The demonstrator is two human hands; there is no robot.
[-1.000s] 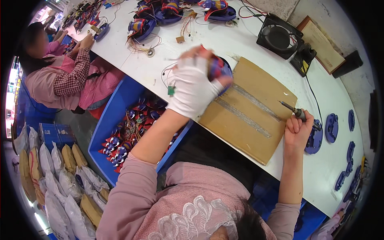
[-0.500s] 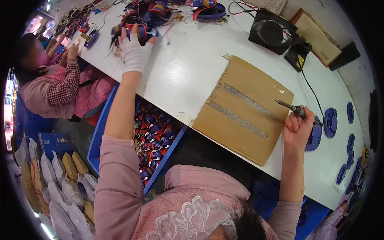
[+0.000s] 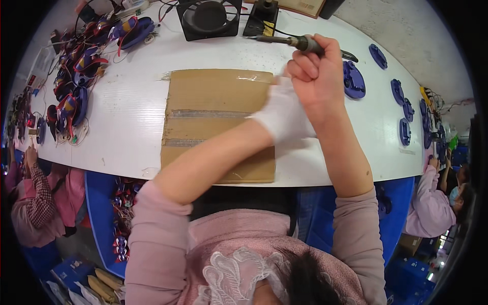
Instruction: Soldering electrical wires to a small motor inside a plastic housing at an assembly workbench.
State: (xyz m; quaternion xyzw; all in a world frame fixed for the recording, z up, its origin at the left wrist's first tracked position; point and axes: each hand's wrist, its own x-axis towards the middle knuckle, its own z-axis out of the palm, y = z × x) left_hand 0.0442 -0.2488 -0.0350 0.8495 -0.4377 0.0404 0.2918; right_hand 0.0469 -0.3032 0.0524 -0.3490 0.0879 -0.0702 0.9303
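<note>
Long white curved worktable [image 3: 127,117] across the upper half, rough grey wall behind it at 1 o'clock. Flat brown cardboard sheet [image 3: 213,109] with two strips of clear tape at centre, lying on the table. Blue plastic bin [image 3: 104,203] under the table edge at 8 o'clock, filled with small red and blue parts. Square black fan [image 3: 208,19] at 12 o'clock. Heap of blue and red wired assemblies [image 3: 76,61] at 10 o'clock. Row of dark blue plastic shells [image 3: 386,76] along the table at 2 o'clock. Other seated people at 8 and 3 o'clock. White-gloved left hand [image 3: 282,114] blurred above the cardboard's right edge, crossing under the right wrist; cannot tell whether open or closed. Bare right hand [image 3: 317,66] fisted around the black-handled soldering iron [image 3: 290,40], tip pointing toward 10 o'clock, held above the table just right of the fan.
</note>
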